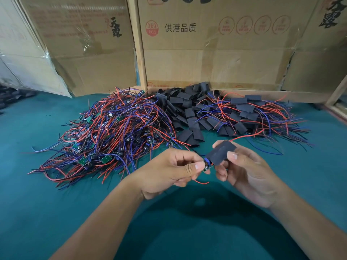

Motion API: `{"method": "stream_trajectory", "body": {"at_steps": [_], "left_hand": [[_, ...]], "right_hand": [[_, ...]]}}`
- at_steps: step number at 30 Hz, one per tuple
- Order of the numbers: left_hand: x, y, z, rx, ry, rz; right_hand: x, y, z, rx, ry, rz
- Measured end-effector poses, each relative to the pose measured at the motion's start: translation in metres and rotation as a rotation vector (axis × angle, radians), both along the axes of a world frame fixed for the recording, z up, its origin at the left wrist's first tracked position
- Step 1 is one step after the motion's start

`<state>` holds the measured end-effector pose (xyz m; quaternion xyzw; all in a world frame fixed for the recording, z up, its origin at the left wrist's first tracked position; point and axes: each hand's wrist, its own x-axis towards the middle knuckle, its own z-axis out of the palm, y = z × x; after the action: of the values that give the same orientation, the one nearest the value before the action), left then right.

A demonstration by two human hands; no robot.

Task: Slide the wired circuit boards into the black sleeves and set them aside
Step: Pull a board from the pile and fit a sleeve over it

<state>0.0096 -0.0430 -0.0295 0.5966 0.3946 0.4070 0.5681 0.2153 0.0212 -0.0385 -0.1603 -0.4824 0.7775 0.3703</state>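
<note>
The left hand (169,169) pinches the exposed end of a circuit board (207,166) between thumb and forefinger. The right hand (244,173) grips a black sleeve (222,152), thumb on top; the board's far end sits inside it. Beyond both grips, unsleeved boards (112,132), empty sleeves (187,109) and finished units (253,113) lie piled on the table (47,194).

Circuit board (207,166): mostly concealed inside the black sleeve (221,152) and behind the left hand's fingers (195,167); components illegible. Sleeve printing too faint to read. Dark items (11,96) at the surface's far left edge are cut off and blurred. Cardboard boxes (206,53) are truncated at the top; small red stamps unreadable.
</note>
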Motion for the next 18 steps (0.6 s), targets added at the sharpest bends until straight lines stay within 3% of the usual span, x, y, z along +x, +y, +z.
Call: {"method": "stream_trajectory", "body": {"at_steps": [8, 18], "left_hand": [[0.0, -0.003, 0.004, -0.028, -0.133, -0.018], [0.002, -0.005, 0.01, -0.045, -0.161, -0.023]], "right_hand": [[0.0, -0.001, 0.002, 0.049, -0.011, -0.039], [0.002, -0.004, 0.007, 0.084, -0.037, -0.052]]}}
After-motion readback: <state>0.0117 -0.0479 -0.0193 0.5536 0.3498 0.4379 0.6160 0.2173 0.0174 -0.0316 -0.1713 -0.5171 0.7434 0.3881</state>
